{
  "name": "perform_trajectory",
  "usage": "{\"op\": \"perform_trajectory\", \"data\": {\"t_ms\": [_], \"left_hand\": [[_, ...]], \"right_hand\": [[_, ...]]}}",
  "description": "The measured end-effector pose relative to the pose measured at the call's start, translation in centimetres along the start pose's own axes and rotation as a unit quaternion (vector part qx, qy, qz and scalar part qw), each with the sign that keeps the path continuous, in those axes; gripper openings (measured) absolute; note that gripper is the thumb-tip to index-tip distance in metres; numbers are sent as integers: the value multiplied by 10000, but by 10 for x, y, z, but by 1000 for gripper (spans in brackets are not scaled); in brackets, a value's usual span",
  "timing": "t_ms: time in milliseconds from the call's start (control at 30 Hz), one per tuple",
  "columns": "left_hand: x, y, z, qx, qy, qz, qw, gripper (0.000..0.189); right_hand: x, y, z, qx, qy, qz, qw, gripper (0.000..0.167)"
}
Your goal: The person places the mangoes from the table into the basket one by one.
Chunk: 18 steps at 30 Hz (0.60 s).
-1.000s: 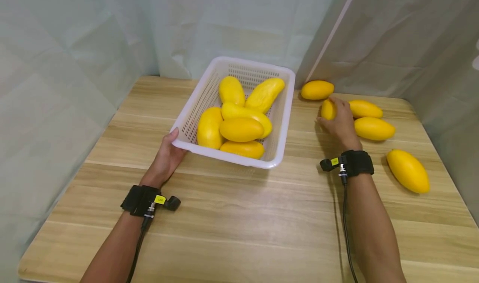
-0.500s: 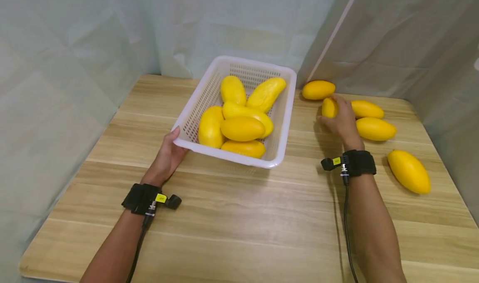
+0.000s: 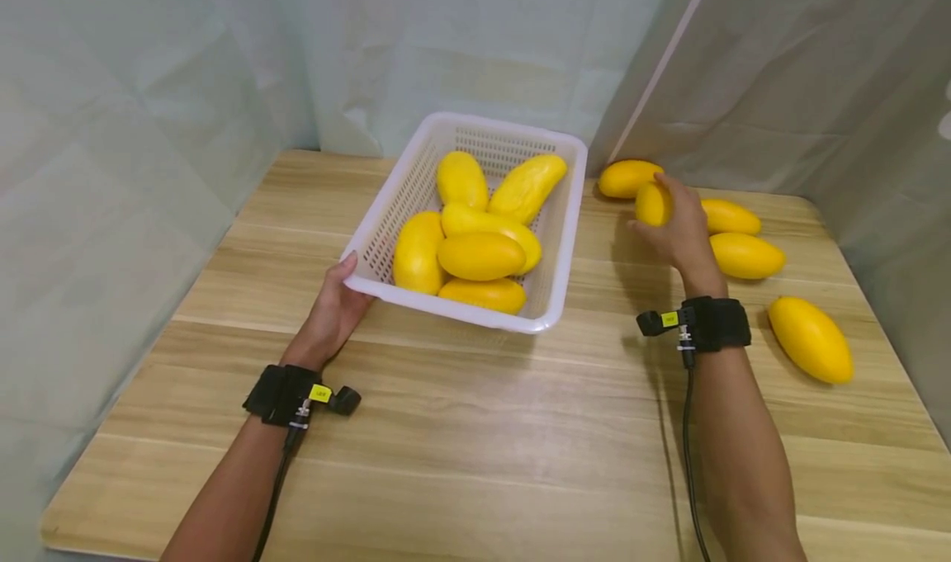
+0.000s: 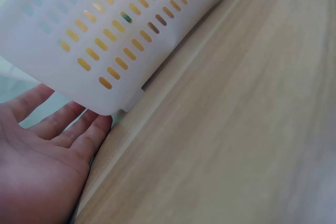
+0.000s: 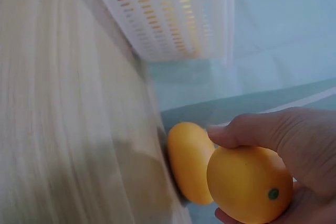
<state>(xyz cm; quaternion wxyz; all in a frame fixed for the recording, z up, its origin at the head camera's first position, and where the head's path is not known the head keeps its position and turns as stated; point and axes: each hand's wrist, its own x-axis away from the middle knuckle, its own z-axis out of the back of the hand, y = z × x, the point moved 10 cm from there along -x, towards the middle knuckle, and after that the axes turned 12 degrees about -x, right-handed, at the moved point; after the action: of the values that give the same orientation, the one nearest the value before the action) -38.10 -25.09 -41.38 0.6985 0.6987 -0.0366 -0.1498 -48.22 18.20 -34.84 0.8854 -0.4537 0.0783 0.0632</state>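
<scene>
A white plastic basket [image 3: 559, 294] with slotted walls stands on the table and holds several yellow mangoes [image 3: 481, 257]. My left hand [image 3: 332, 314] holds its near left corner, thumb on the rim and fingers against the outside below. In the left wrist view those fingers [image 4: 65, 124] meet the basket's corner. To the right of the basket, my right hand [image 3: 682, 228] grips a mango [image 3: 652, 205] between thumb and fingers. The right wrist view shows this held mango [image 5: 249, 184] end-on, its green stem spot visible, just off the table.
Behind the held mango lies another mango [image 3: 626, 179] by the curtain. Two more, a far mango [image 3: 730, 216] and a nearer mango [image 3: 746, 256], lie right of my hand. A separate mango [image 3: 810, 339] rests near the table's right side. Curtains surround the wooden table [image 3: 475, 455].
My right hand has raised its mango slightly off the table, and the mango now overlaps the one behind it in the head view. The left hand and basket stay put.
</scene>
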Motion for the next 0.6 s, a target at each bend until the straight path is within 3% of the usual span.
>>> {"op": "perform_trajectory", "data": {"t_ms": [600], "left_hand": [[2, 7, 6, 235, -51, -53, 9997, 54]], "right_hand": [[3, -58, -10, 22, -41, 725, 9974, 74]]}}
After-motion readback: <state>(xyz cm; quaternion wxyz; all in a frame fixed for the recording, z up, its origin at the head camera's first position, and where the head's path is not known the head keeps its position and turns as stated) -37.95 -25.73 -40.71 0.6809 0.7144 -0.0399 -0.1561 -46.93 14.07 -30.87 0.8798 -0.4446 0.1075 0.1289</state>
